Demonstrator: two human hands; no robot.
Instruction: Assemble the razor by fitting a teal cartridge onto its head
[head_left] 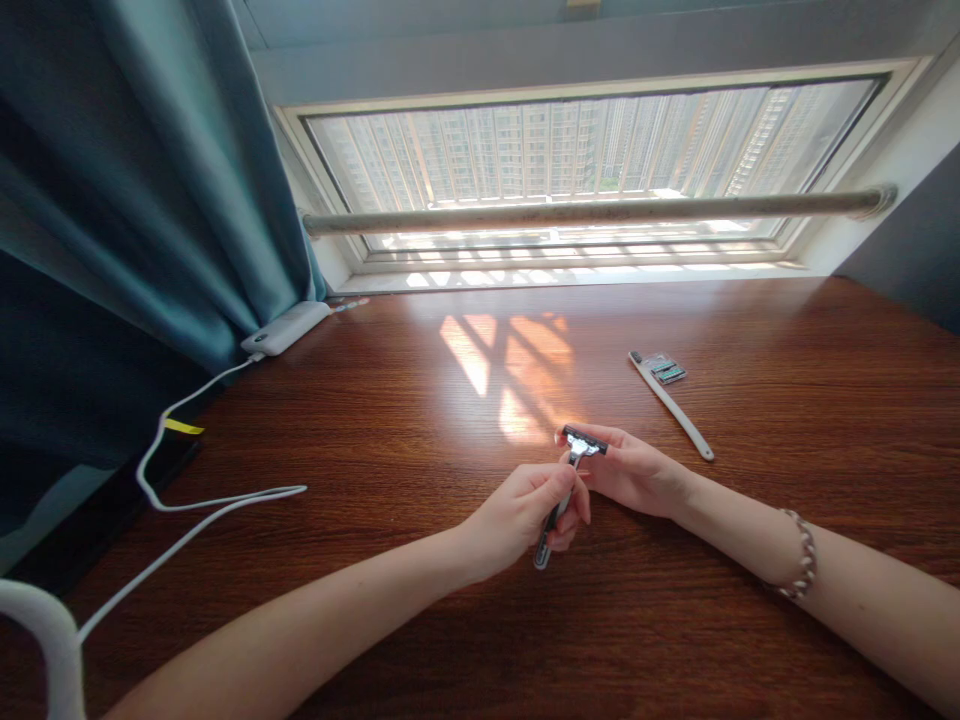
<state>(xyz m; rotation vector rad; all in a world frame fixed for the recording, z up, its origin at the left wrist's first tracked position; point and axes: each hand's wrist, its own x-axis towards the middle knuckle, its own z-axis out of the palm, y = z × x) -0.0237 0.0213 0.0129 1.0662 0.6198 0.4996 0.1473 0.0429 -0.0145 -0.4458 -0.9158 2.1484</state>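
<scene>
A safety razor [577,447] is held above the table, its wide black head up and its slim silver-and-black handle slanting down to the left. My left hand [531,505] is closed round the handle, thumb lying along the front. Behind the razor's head, my right hand [630,472] curls its fingers round the head's back and edges. Some of its fingertips are hidden by the razor and my left hand. To the right lie a white toothbrush [675,410] with a dark head and a small clear case [666,370] that looks to hold blade cartridges.
The brown wooden table [360,600] reaches to a window with a horizontal rail [600,208]. At the left, a white power bank [286,328] with a white cable [161,450] lies by a blue curtain [187,150]. A curved white object [56,640] shows at lower left.
</scene>
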